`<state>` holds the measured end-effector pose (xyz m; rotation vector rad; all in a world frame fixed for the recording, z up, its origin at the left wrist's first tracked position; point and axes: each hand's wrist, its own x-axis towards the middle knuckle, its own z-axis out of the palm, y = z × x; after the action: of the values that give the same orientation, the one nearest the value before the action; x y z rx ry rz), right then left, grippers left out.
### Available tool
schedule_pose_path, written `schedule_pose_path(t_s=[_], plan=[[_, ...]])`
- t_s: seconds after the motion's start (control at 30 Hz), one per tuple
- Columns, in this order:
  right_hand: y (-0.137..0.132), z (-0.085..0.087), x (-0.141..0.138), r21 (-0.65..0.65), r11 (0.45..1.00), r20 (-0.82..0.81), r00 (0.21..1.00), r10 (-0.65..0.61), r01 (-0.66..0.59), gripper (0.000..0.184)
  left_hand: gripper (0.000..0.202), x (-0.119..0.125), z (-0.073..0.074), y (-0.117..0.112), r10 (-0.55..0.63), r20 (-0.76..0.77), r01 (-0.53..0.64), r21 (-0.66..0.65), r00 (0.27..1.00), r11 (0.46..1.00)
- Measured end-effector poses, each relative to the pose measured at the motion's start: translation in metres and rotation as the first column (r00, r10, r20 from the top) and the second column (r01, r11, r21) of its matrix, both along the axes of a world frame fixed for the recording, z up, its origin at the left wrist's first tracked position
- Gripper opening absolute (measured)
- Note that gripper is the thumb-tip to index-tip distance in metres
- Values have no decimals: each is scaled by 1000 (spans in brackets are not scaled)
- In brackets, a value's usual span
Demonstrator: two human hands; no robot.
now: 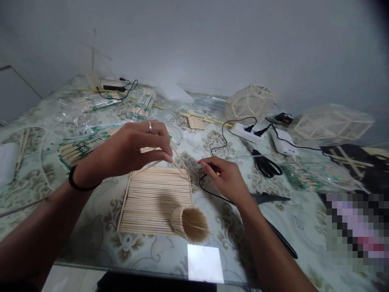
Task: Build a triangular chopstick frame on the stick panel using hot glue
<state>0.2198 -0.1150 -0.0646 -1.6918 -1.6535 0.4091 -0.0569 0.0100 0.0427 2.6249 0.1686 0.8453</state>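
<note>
Sitting near the close edge of the table [88, 248] is a little round cup [175, 222] made of sticks, tipped so its open mouth faces the near right. It touches the near right corner of a flat mat [152, 202] of sticks laid side by side. The mat is just under and in front of the left hand [136, 142]. At the mat's far end, thin sticks [179, 156] lean up and meet at the left hand's fingertips. The left thumb and fingers are pinched together on these sticks, right by the place where they meet. The right hand [227, 178] is just to the right of the mat, apart from those sticks. Its fingers are curled around a dark tool [217, 172] with a yellow bit, but most of it is hidden. A black cord [217, 196] loops beside that hand. A bit farther, black scissors [267, 164] lie to the right, and more sticks in green and clear wrap [85, 146] lie behind the left arm. Past them are a small square of sticks [196, 123] and a white power strip [246, 132] with black plugs in it. Farther back, a pale see-through frame [251, 101] sits near the plain wall [194, 40].
</note>
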Motion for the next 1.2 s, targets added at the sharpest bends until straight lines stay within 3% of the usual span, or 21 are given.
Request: schedule_pose_path(t_s=[0.17, 0.57, 0.8, 0.93, 1.03, 1.2], plan=[[-1, -1, 0, 25, 1000, 17, 1000, -2, 1, 27, 15, 1, 0, 1, 6, 47, -8, 25, 999, 1000], [1, 1, 0, 9, 1000, 16, 1000, 12, -13, 28, 10, -4, 0, 0, 24, 110, -16, -65, 994, 998], [1, -2, 0, 7, 1000, 13, 1000, 11, -11, 28, 15, -5, 1, 1, 130, 102, -127, -34, 986, 991], [1, -1, -1, 8, 1000, -3, 1000, 21, -21, 27, 32, -6, 0, 5, 109, 17, -109, 7, 994, 994], [-2, 7, -7, 31, 999, -39, 999, 17, -16, 25, 44, -8, -3, 8, 85, -51, -84, 34, 995, 996], [-12, 36, -32, 124, 988, -79, 992, 99, -89, 16, 28, -11, -2, 11, 87, -70, -86, 14, 994, 996]])
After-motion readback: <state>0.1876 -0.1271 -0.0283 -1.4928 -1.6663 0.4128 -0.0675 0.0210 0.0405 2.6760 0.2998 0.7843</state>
